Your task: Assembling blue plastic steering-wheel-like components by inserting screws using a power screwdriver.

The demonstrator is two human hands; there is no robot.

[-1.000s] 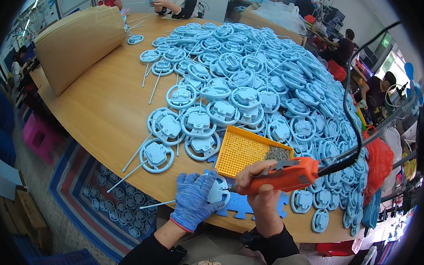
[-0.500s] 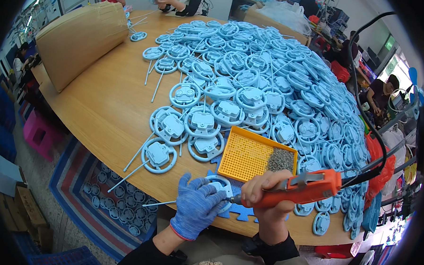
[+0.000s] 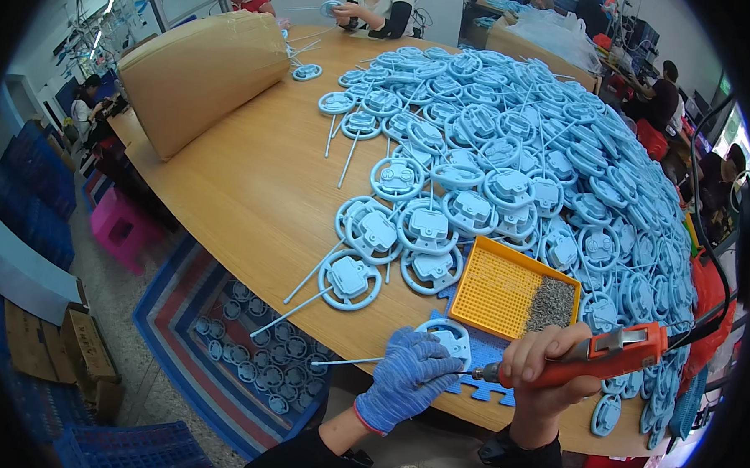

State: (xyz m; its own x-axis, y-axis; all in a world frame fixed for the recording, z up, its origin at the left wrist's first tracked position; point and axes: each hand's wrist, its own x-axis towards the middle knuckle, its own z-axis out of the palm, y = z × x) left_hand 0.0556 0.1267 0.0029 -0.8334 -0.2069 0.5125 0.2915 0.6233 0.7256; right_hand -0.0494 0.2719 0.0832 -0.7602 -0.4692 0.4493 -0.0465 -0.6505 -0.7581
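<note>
My left hand [image 3: 409, 376], in a blue knit glove, is closed over a light blue toy steering wheel [image 3: 456, 341] at the table's front edge. A thin rod [image 3: 348, 362] sticks out from the wheel to the left. My right hand [image 3: 545, 365] is bare and wrapped round an orange-red electric screwdriver [image 3: 617, 355]. The driver lies nearly level, its bit [image 3: 467, 373] pointing left at my gloved fingertips. Those fingers hide the bit's very tip, and I cannot tell whether a screw is there. Under the wheel lies a blue foam mat [image 3: 491, 356].
Just beyond my hands a yellow tray [image 3: 494, 293] holds small screws [image 3: 550, 304] at its right end. A big heap of similar wheels [image 3: 496, 147] covers the table's right side. A cardboard box [image 3: 202, 80] stands far left. A black cable [image 3: 701, 198] hangs at right. Co-workers sit around.
The whole scene has shifted right in the picture as my head turned left. My hands stay on the same wheel, with the driver bit still at my gloved fingers.
</note>
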